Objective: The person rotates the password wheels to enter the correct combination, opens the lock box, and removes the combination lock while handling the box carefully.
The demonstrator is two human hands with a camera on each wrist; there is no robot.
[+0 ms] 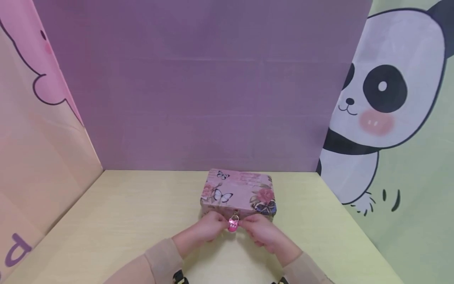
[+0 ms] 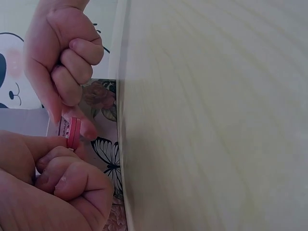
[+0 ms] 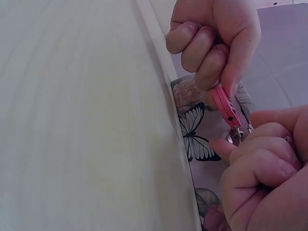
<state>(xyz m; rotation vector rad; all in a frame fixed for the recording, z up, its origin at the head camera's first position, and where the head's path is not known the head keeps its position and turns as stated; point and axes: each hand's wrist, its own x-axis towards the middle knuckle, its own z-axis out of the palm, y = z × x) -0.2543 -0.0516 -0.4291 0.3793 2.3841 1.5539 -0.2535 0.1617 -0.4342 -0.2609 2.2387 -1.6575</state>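
A small pink padlock (image 1: 232, 225) with a metal shackle is at the front clasp of a pink floral box (image 1: 241, 189) with butterflies on it. My left hand (image 1: 212, 225) pinches the padlock's body from the left, between thumb and index finger, other fingers curled. On the other side, my right hand (image 1: 264, 232) has thumb and index finger on either side of the padlock, near its shackle (image 3: 237, 135); its other fingers are curled too. Dark marks show along the padlock's edge in the right wrist view. The fingers partly hide the clasp.
The box, its lid down, stands toward the back of a pale wooden table (image 1: 134, 221). Behind the table rises a purple panel (image 1: 198, 86). A panda-printed sheet (image 1: 408, 165) hangs at the right, and a peach sheet with a pink cartoon (image 1: 39, 138) at the left.
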